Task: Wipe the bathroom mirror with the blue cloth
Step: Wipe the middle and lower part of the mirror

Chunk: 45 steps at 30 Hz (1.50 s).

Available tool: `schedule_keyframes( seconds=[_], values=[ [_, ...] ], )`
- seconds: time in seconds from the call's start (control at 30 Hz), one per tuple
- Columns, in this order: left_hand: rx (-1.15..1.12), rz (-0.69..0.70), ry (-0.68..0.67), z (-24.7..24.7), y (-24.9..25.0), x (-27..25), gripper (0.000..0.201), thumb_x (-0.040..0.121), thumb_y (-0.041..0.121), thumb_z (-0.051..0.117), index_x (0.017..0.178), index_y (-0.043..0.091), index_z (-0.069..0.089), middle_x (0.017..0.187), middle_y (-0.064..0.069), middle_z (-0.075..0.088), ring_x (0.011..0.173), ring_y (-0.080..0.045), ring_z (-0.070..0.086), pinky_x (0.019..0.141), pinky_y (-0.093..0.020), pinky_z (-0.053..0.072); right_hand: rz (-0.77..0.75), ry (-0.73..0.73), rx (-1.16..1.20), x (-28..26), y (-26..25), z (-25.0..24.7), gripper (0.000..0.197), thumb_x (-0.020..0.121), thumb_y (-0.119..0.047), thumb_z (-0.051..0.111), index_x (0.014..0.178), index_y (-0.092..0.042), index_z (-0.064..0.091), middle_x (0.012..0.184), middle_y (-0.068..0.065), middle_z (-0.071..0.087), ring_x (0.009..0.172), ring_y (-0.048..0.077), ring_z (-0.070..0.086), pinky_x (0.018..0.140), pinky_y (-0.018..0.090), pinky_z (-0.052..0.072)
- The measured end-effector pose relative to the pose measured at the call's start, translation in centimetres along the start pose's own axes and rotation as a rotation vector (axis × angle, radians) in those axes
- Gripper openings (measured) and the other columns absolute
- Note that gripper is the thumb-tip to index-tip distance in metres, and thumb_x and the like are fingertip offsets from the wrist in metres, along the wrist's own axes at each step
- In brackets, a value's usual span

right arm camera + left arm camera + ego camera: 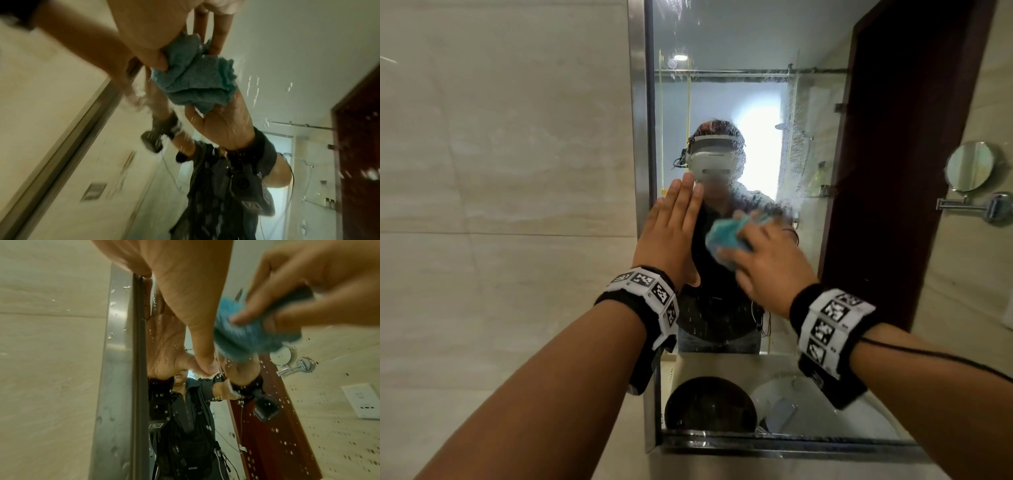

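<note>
The bathroom mirror (750, 85) hangs on the wall in a steel frame (637, 102), its glass speckled with water drops (308, 443). My left hand (671, 226) lies flat against the glass by the frame's left edge, fingers straight and pointing up. My right hand (760, 260) grips a bunched blue cloth (726, 240) and presses it on the glass just right of the left hand. In the right wrist view the blue cloth (193, 81) is crumpled between thumb and fingers. From the left wrist, the cloth (246, 335) shows under the right hand's fingertips (238, 319).
Beige tiled wall (500, 171) lies left of the mirror. A dark wooden door frame (900, 137) is at the right, with a round swing-arm mirror (971, 168) on the wall beyond. Below, the counter's reflection shows a dark round object (709, 404) and a white basin (808, 407).
</note>
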<state>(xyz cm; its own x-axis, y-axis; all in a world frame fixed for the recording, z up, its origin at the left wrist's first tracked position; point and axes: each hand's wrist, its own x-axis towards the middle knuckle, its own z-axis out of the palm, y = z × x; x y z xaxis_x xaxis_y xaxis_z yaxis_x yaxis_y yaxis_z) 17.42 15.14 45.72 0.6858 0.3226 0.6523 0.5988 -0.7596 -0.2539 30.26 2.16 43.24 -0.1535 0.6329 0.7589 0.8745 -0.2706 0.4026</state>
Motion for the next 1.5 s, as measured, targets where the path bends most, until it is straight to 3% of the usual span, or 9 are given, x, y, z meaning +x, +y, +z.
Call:
schedule_keyframes(
  seconds=[0.17,0.37,0.57,0.73,0.87,0.97,1.07,1.3,1.5],
  values=[
    [0.007,-0.002,-0.008,0.1,0.0,-0.1,0.142,0.06,0.054,0.079,0.143,0.009,-0.027,0.151,-0.011,-0.031,0.141,-0.026,-0.024,0.118,-0.038,-0.006,-0.185,-0.148,-0.007,-1.0,1.2,0.0,0.037,0.072,-0.024,0.075,0.108,-0.024,0.069,0.104,0.013,0.059,0.095,0.037,0.056,0.075,0.048,0.052],
    [-0.032,-0.005,-0.01,0.1,-0.1,-0.1,0.142,0.06,0.051,0.081,0.142,0.011,-0.028,0.151,-0.008,-0.032,0.141,-0.024,-0.025,0.114,-0.035,-0.011,0.219,0.177,0.093,3.5,2.9,-2.4,0.042,0.075,-0.01,0.074,0.115,-0.015,0.066,0.112,0.019,0.058,0.097,0.042,0.052,0.074,0.051,0.052],
    [-0.013,-0.009,-0.012,-0.1,0.1,-0.1,0.141,0.061,0.053,0.079,0.143,0.01,-0.027,0.151,-0.01,-0.031,0.141,-0.026,-0.024,0.117,-0.038,-0.008,-0.231,-0.064,-0.045,-1.1,2.3,-0.3,0.052,0.064,-0.006,0.076,0.113,-0.018,0.066,0.104,0.014,0.063,0.091,0.038,0.06,0.076,0.05,0.053],
    [-0.039,-0.012,-0.008,-0.2,0.1,-0.2,0.14,0.062,0.05,0.08,0.143,0.011,-0.026,0.152,-0.008,-0.031,0.141,-0.024,-0.025,0.114,-0.035,-0.012,0.297,0.128,0.14,3.1,3.0,-2.6,0.039,0.083,-0.016,0.065,0.122,-0.017,0.061,0.12,0.018,0.055,0.107,0.04,0.046,0.085,0.052,0.049],
    [-0.039,-0.012,0.017,-0.3,0.2,-0.3,0.136,0.063,0.047,0.079,0.144,0.01,-0.025,0.152,-0.009,-0.029,0.142,-0.024,-0.023,0.113,-0.035,-0.011,-0.005,0.005,0.054,-1.1,-0.2,0.2,0.044,0.086,-0.031,0.039,0.12,-0.017,0.063,0.118,0.018,0.058,0.104,0.034,0.046,0.089,0.049,0.045],
    [-0.039,-0.013,0.008,-0.2,0.2,-0.2,0.137,0.062,0.047,0.08,0.144,0.01,-0.024,0.152,-0.009,-0.029,0.142,-0.024,-0.023,0.112,-0.035,-0.013,-0.171,-0.115,0.004,0.0,1.8,-1.2,0.038,0.083,-0.024,0.054,0.119,-0.023,0.063,0.116,0.013,0.058,0.101,0.035,0.055,0.084,0.048,0.05],
    [-0.032,-0.01,0.001,-0.2,0.2,-0.1,0.14,0.061,0.049,0.08,0.144,0.01,-0.025,0.152,-0.01,-0.03,0.141,-0.025,-0.024,0.111,-0.034,-0.014,-0.016,-0.053,0.048,2.0,2.9,-1.8,0.029,0.086,-0.032,0.06,0.114,-0.024,0.062,0.109,0.0,0.056,0.1,0.022,0.054,0.08,0.034,0.047],
    [-0.037,-0.005,0.0,0.0,0.0,-0.1,0.14,0.061,0.052,0.079,0.144,0.01,-0.026,0.151,-0.009,-0.032,0.14,-0.024,-0.026,0.113,-0.035,-0.012,-0.128,-0.037,0.008,-0.2,1.1,-0.4,0.055,0.061,-0.011,0.082,0.112,-0.027,0.067,0.107,0.016,0.06,0.088,0.04,0.057,0.07,0.047,0.051],
    [-0.047,-0.007,-0.002,-0.1,0.0,-0.1,0.14,0.061,0.051,0.08,0.144,0.012,-0.025,0.152,-0.008,-0.031,0.141,-0.023,-0.025,0.112,-0.033,-0.014,0.239,0.147,0.107,2.7,2.4,-1.4,0.051,0.071,-0.003,0.074,0.117,-0.022,0.065,0.116,0.021,0.054,0.098,0.045,0.048,0.074,0.049,0.05]
  ],
)
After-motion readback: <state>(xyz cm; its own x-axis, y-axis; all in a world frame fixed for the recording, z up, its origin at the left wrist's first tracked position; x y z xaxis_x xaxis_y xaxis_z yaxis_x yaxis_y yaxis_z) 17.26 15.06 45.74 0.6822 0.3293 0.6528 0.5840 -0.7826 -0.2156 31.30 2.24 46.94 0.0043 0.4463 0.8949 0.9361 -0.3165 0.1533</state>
